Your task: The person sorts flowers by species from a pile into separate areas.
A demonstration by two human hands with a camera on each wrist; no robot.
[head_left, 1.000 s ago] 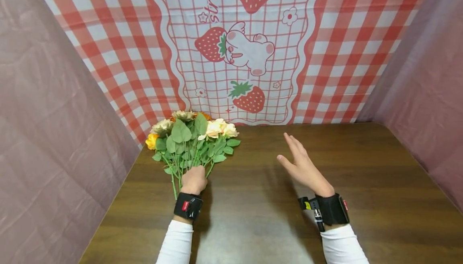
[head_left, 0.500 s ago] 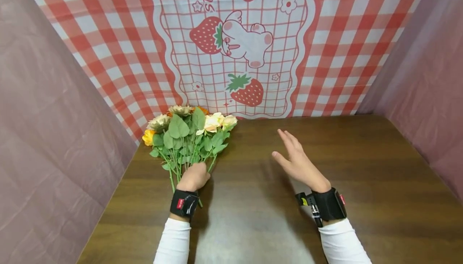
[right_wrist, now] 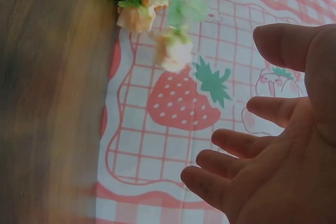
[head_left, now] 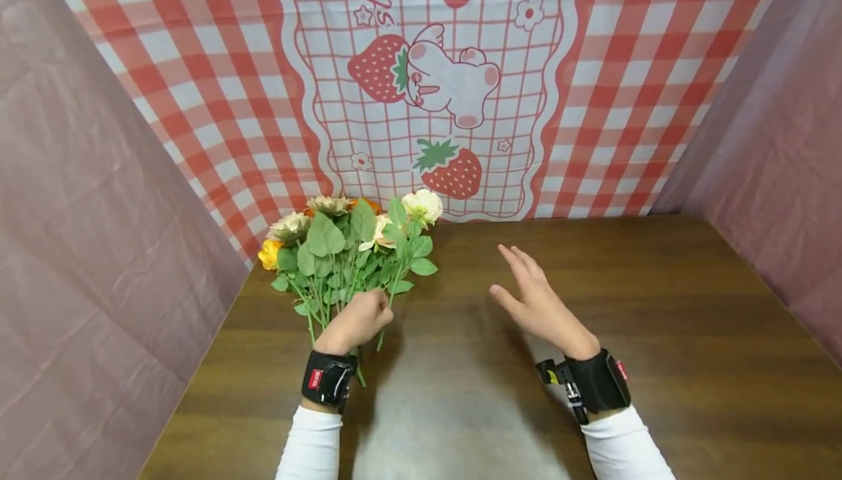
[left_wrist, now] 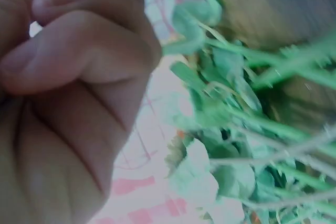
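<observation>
Left hand [head_left: 358, 319]: curled at the near right side of the flower pile [head_left: 325, 239], its fingers clamped on a stem; the exact contact is blurred in the left wrist view.
Cream rose [head_left: 422, 207]: held by that stem at the pile's right edge, its bloom pointed towards the checked cloth [head_left: 217, 100], its cut end shown below the fist.
Just changed: the cream rose has been shifted up and rightward, apart from the peach blooms [head_left: 379, 234] it was bunched with half a second ago; the others are left almost undisturbed.
What that means: one stem appears to be singled out from the rest; since its leaves are still overlapped with the pile, separation is judged unfinished.
Right hand [head_left: 547, 313]: held well apart near the table [head_left: 454, 385], fingers extended, thumb spread away, nothing grasped.
</observation>
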